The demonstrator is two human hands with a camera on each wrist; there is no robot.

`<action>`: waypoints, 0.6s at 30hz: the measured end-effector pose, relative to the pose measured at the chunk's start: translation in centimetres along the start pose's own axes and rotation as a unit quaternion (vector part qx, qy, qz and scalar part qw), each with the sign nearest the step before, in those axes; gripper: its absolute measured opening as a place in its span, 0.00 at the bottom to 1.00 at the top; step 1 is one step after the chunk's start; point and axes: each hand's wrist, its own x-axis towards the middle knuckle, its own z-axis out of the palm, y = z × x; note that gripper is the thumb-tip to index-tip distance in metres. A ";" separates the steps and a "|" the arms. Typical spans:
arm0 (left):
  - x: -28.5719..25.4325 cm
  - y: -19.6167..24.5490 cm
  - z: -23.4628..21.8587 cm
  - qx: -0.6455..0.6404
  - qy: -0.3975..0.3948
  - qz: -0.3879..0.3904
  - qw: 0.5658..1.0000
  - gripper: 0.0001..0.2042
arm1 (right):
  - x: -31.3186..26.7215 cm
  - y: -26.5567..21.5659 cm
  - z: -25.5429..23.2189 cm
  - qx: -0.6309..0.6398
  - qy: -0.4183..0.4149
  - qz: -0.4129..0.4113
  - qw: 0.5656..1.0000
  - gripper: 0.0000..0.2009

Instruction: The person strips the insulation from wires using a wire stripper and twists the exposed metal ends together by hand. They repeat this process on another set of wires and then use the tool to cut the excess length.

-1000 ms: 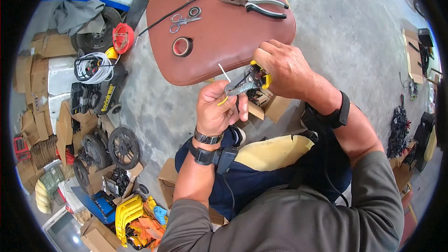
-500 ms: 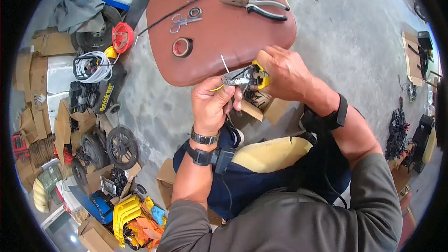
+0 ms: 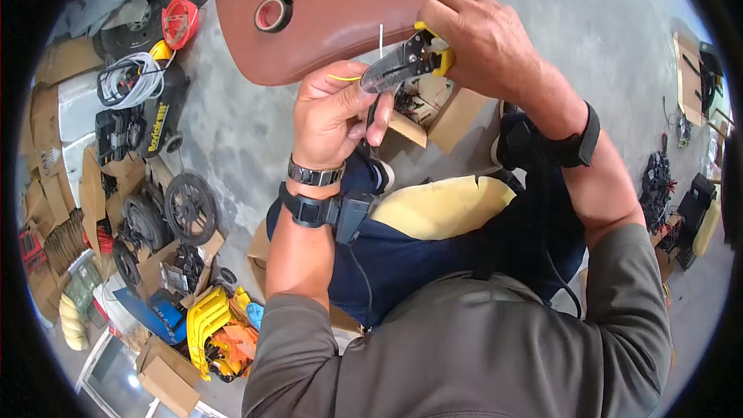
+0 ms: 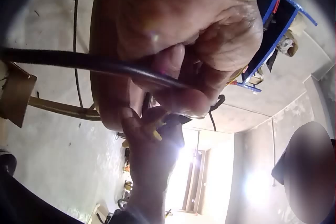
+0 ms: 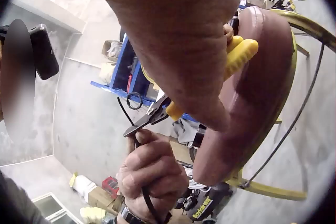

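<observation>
Head view: right hand (image 3: 487, 42) grips yellow-handled metal pliers (image 3: 395, 67); left hand (image 3: 329, 116) pinches round black cable (image 4: 94, 62), near side of brown padded seat (image 3: 340, 11). Cable probably light, springy; best pinched by its sheath.

Head view bright and even, edges fisheye-curved into black, wrist views dimmer, left hand (image 4: 184, 40) shadowed against white glare, lower right, fine detail soft.

High head view facing down, close wrist views, all apparently sharing the seat (image 3: 348, 23)
</observation>
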 end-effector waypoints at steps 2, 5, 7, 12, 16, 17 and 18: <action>0.0 -0.3 -0.2 -0.023 -0.010 0.009 1.000 0.10 | 0.1 0.2 -0.1 -0.004 0.012 -0.015 1.000 0.12; -0.1 -0.2 -0.3 -0.035 -0.034 -0.013 0.999 0.11 | 0.1 -0.2 -1.1 0.020 -0.048 0.006 0.999 0.12; 0.3 -0.2 -0.4 -0.036 -0.051 -0.019 0.998 0.11 | 0.6 -0.1 -1.9 0.033 -0.105 0.029 0.993 0.11; 0.4 -0.4 -0.2 -0.043 -0.035 -0.016 0.998 0.11 | 0.1 0.0 -0.9 -0.030 -0.014 -0.019 0.999 0.19; 0.3 -0.2 -0.2 -0.019 -0.052 -0.040 0.998 0.12 | 0.5 -0.3 -1.8 0.027 -0.022 -0.003 0.999 0.08; 0.3 -0.2 -0.2 -0.020 -0.064 -0.047 0.997 0.12 | 0.6 -0.4 -2.0 0.030 -0.017 -0.011 0.999 0.08; 0.3 -0.3 -0.2 -0.029 -0.063 -0.045 0.997 0.12 | 0.7 -0.5 -2.2 0.030 -0.010 -0.019 0.999 0.07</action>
